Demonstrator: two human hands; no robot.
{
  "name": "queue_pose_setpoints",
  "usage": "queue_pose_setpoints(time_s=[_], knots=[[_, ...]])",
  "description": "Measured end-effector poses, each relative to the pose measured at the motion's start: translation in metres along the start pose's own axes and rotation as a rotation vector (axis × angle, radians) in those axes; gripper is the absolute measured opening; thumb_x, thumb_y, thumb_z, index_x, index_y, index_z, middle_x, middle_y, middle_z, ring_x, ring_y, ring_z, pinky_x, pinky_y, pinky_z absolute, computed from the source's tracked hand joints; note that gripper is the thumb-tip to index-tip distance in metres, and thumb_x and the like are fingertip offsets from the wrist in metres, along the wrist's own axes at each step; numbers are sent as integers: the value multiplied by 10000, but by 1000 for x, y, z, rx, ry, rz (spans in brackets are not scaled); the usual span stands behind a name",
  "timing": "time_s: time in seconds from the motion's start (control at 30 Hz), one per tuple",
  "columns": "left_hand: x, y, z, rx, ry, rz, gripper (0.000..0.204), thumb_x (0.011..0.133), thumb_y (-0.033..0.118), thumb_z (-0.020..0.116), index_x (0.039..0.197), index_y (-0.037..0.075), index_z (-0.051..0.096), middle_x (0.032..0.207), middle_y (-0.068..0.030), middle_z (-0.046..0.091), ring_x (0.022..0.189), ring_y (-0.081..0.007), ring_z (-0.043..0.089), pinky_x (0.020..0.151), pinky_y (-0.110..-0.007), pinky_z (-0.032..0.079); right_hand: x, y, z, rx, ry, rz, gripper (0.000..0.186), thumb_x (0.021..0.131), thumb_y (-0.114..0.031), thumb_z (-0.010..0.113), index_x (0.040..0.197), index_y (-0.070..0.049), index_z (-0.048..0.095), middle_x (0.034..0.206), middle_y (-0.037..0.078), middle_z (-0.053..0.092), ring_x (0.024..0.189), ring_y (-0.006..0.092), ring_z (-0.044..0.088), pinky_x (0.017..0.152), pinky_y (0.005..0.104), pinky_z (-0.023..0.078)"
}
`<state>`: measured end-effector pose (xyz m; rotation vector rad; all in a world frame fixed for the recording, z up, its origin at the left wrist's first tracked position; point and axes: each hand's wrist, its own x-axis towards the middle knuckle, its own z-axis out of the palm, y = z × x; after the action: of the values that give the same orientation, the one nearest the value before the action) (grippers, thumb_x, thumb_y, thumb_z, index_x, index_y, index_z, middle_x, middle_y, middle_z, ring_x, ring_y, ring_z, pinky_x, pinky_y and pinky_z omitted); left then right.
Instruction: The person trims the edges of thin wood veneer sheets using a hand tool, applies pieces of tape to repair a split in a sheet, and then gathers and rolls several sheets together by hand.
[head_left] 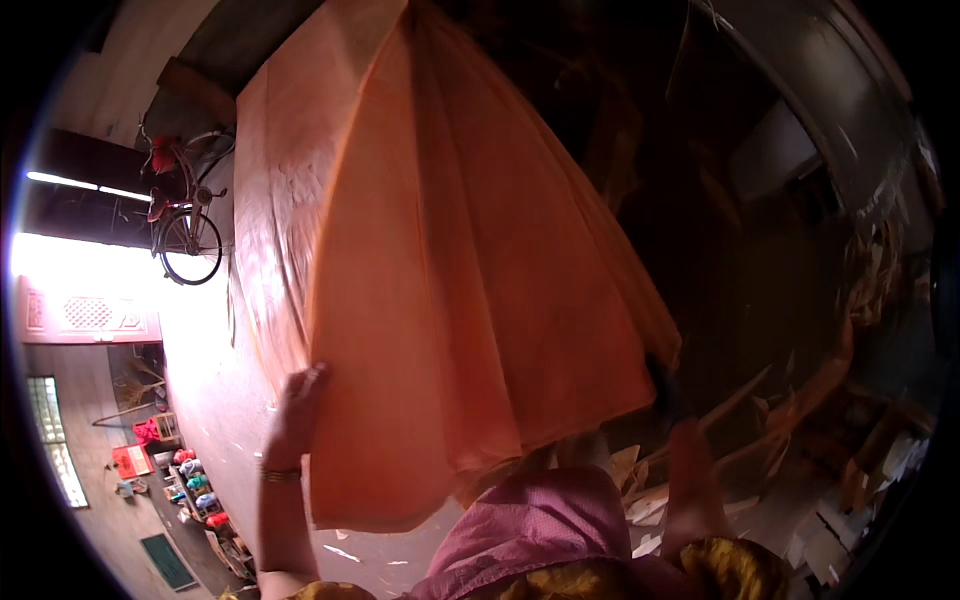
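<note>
A large orange sheet point(470, 300), seemingly cloth, hangs in front of me in long folds that run together toward the top of the view. My left hand point(297, 405) is closed on its left edge, fingers curled over the border. At the lower right corner of the sheet is my right hand point(672, 400), in deep shadow; the corner is drawn out to it, and its fingers are hard to make out. The sheet's lower edge droops between both hands, above my pink checked garment point(540, 520). Another flat orange surface point(275, 150) lies beyond the left edge.
A bicycle point(188, 205) stands at the upper left, near a bright doorway point(90, 265). Several spools point(195, 485) sit along the lower left, by a green mat point(168, 562). Scraps and strips point(760, 425) litter the dark right side.
</note>
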<state>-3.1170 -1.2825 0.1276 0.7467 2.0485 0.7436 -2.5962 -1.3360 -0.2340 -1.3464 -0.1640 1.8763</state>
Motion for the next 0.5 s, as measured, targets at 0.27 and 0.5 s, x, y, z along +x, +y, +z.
queue_pose_setpoints(time_s=[0.27,0.5], knots=[[0,23,-31,107,-72,15,342,976,354,554,1000,24,641,852,59,605,735,-26,525,636,-219,436,-20,-47,28,-733,153,224,842,729,-533,768,1381,-93,470,1348,85,532,1146,224,544,932,339,448],[32,-9,-36,406,-184,-14,372,981,383,536,905,30,631,746,69,550,672,-21,467,592,-234,410,-12,-32,56,-1490,675,-657,304,887,-302,629,1145,-143,605,1157,146,605,1027,354,562,850,414,482]])
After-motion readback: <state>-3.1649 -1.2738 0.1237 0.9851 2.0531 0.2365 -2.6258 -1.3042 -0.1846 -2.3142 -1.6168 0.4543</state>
